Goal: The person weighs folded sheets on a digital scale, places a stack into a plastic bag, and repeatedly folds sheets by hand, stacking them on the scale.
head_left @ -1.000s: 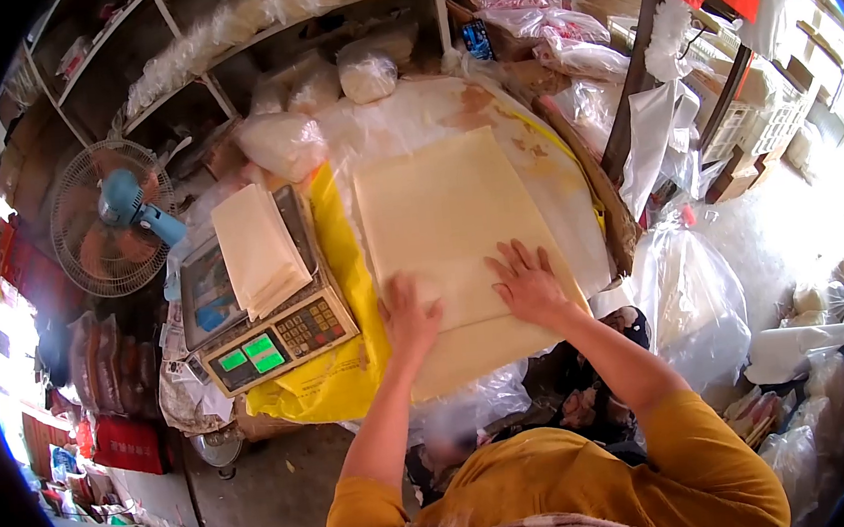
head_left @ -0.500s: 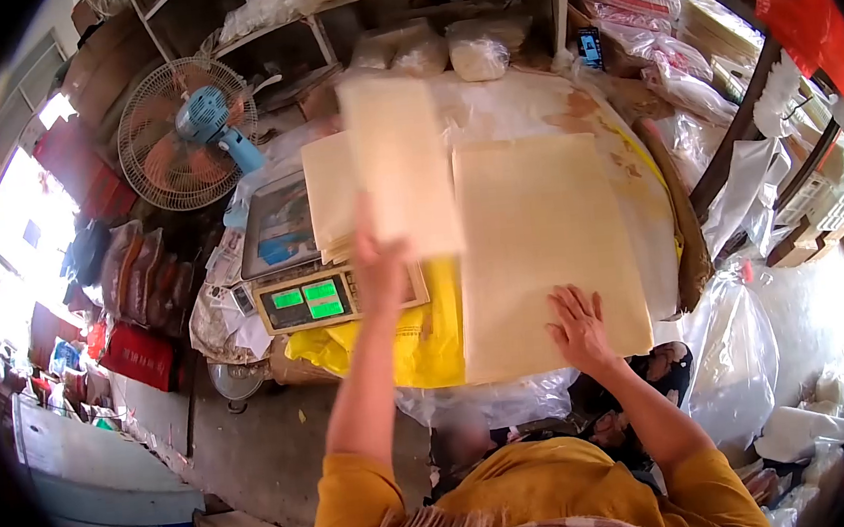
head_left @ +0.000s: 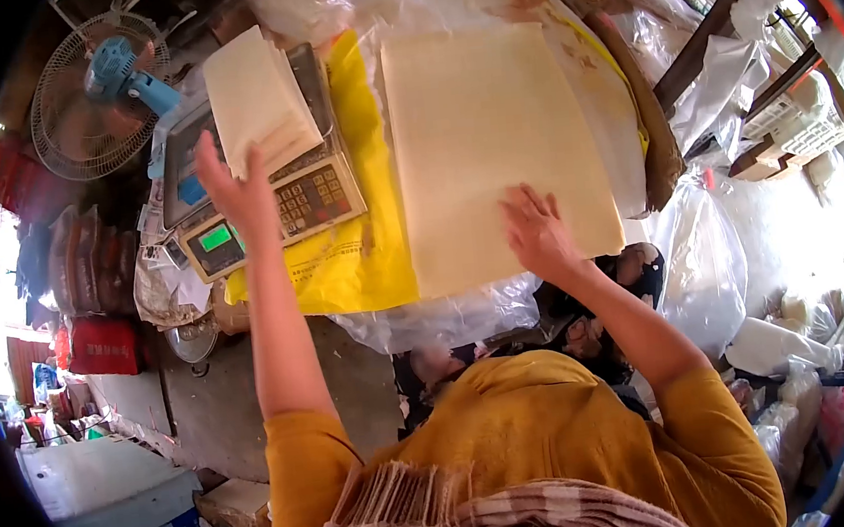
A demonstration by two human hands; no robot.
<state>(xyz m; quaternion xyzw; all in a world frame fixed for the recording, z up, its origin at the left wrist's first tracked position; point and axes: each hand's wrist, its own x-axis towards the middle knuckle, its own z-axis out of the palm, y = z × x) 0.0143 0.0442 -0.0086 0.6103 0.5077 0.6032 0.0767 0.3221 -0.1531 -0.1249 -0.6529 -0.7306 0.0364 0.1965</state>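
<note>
My left hand (head_left: 238, 191) is raised by the front of the scale (head_left: 321, 200), thumb and fingers apart, holding nothing. Just beyond it, folded cream sheets (head_left: 262, 97) lie stacked on the scale's platform. My right hand (head_left: 536, 228) rests with its fingers on the lower part of a large flat stack of cream sheets (head_left: 490, 127). Between scale and large stack runs a yellow plastic sheet (head_left: 372, 238). The scale's green display is partly hidden by my left hand.
A fan (head_left: 105, 85) with a blue motor stands at the left. Clear plastic (head_left: 446, 314) hangs at the table's front edge. A cardboard edge (head_left: 654, 133) bounds the right side, with a large clear bag (head_left: 699, 269) beyond it. A red box (head_left: 104, 345) sits at the lower left.
My left hand has let go of a folded cream bundle, now on the scale. My right hand stays on the large stack. The camera view has shifted.
</note>
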